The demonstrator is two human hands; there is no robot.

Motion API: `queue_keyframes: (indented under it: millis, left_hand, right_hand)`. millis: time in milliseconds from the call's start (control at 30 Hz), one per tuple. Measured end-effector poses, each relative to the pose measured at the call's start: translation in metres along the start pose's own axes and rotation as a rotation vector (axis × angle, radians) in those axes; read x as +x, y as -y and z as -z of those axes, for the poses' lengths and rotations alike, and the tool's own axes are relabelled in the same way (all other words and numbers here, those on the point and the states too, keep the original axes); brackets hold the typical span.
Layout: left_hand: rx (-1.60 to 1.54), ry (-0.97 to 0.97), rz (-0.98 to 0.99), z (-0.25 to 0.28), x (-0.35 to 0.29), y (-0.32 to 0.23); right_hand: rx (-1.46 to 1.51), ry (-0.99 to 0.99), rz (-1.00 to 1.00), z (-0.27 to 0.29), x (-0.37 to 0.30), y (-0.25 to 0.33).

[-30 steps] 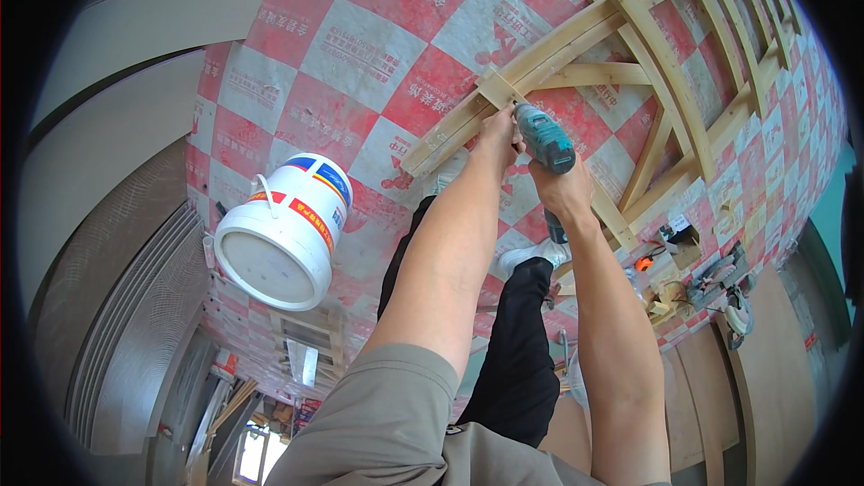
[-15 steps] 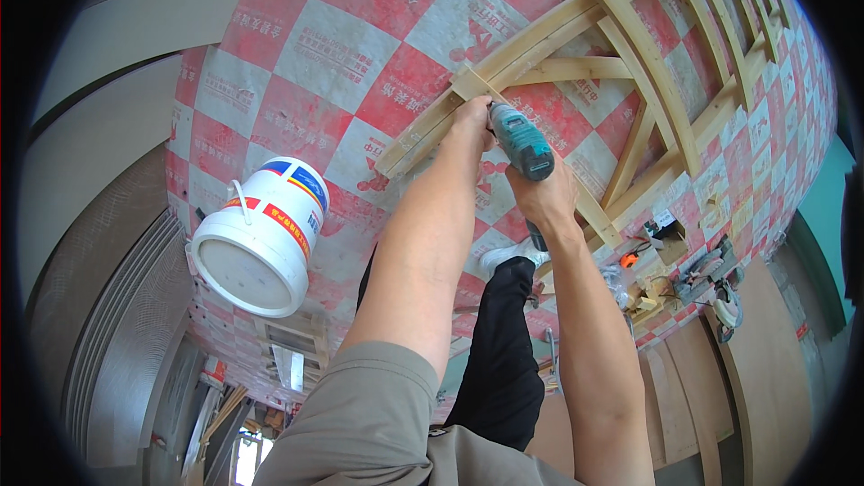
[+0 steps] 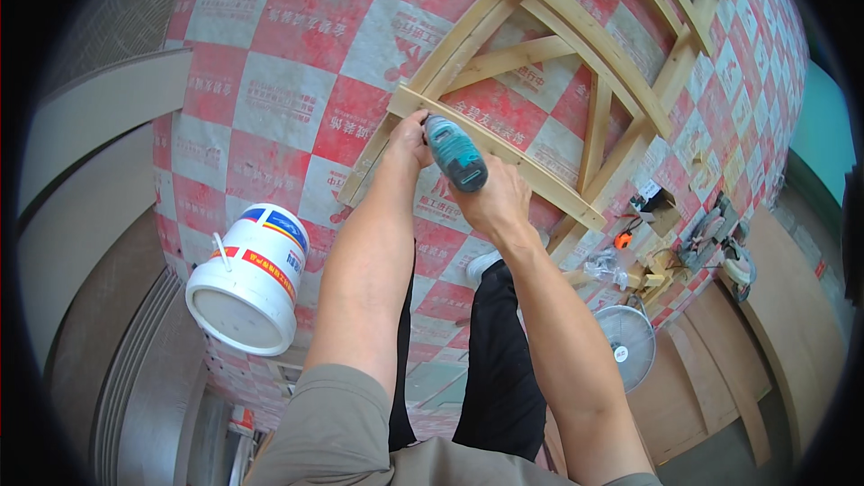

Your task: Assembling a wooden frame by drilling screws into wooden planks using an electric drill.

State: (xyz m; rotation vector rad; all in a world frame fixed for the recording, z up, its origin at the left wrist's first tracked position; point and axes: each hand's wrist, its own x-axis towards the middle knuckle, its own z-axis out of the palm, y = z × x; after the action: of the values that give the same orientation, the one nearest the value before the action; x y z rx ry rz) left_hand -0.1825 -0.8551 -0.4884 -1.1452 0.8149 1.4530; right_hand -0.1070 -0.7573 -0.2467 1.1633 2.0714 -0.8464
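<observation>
My right hand (image 3: 500, 204) is wrapped round the grip of a teal and black cordless drill (image 3: 457, 155), partly hidden under its body. The drill's front end is over a wooden crosspiece (image 3: 526, 162) of a timber frame (image 3: 605, 139). At the drill's nose my left hand (image 3: 411, 139) is closed against the crosspiece's end; what its fingers hold, if anything, is hidden. The crosspiece lies across two long rails of the frame, and a diagonal brace (image 3: 513, 63) and curved pieces lie beyond it.
A white lidded bucket (image 3: 247, 283) stands at left beside stacked panels (image 3: 117, 162). At right lie a power saw (image 3: 738, 268), an orange tape measure (image 3: 623, 240) and wood scraps (image 3: 661, 279). A round fan (image 3: 627, 342) is near my right forearm. Red and white checked sheeting (image 3: 288, 90) covers the floor.
The view has shifted, so the frame and my hands appear further left and slightly lower. The fan has come into sight. My right hand still grips the drill near the crosspiece's end.
</observation>
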Motion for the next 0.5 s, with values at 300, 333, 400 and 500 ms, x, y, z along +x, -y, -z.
queue_keyframes:
  millis: [300,333,400,500]
  left_hand:
    - [0.052,0.042,-0.054,-0.017,-0.034,0.009]
    - [0.011,0.097,-0.069,-0.016,-0.044,0.012]
    - [-0.006,0.099,-0.098,-0.012,-0.057,0.025]
    - [-0.037,0.102,-0.134,-0.008,-0.089,0.045]
  right_hand:
    - [0.074,0.011,0.071,0.006,-0.013,-0.023]
    - [0.116,0.003,0.065,0.008,-0.020,-0.025]
    - [0.163,0.002,0.062,0.008,-0.033,-0.040]
    - [0.315,-0.044,0.186,-0.003,-0.055,-0.075]
